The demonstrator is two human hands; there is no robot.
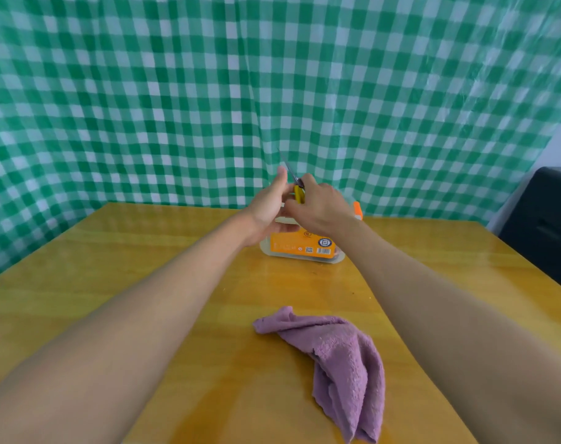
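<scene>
Both my arms reach to the far middle of the wooden table [112, 283]. My right hand [320, 209] grips a small tool with a yellow handle [299, 193] and a thin metal shaft that points up and to the left. My left hand [269, 203] is beside the handle with its fingers fairly straight; whether it touches the tool I cannot tell. Under both hands stands a clear plastic box with an orange label [301, 248], partly hidden by them.
A crumpled purple cloth [340, 357] lies on the near middle of the table. A green and white checked curtain [176, 91] hangs right behind the table. A dark object [544, 225] stands past the right edge.
</scene>
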